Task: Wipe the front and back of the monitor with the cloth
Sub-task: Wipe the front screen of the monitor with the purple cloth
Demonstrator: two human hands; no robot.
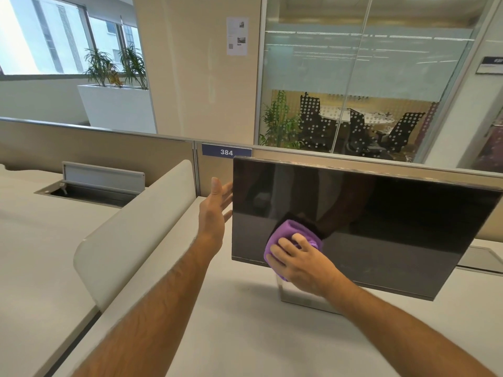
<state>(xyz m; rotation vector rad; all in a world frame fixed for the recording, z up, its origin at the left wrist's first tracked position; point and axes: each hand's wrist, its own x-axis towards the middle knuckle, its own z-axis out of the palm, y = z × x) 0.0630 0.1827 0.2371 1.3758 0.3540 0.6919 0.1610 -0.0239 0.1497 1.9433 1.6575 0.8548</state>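
Purple cloth (292,236) under right hand (302,263), fingers curled gripping it against lower-left monitor (381,213) screen — left hand (215,210) flat, fingers straight at monitor's left edge

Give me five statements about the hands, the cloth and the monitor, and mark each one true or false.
1. The right hand presses a purple cloth against the monitor screen. True.
2. The cloth is at the screen's upper right corner. False: it is near the lower left part of the screen.
3. The left hand grips a second cloth. False: it holds nothing, with its fingers straight at the monitor's left edge.
4. The monitor screen is dark. True.
5. The label on the partition behind the monitor reads 512. False: it reads 384.
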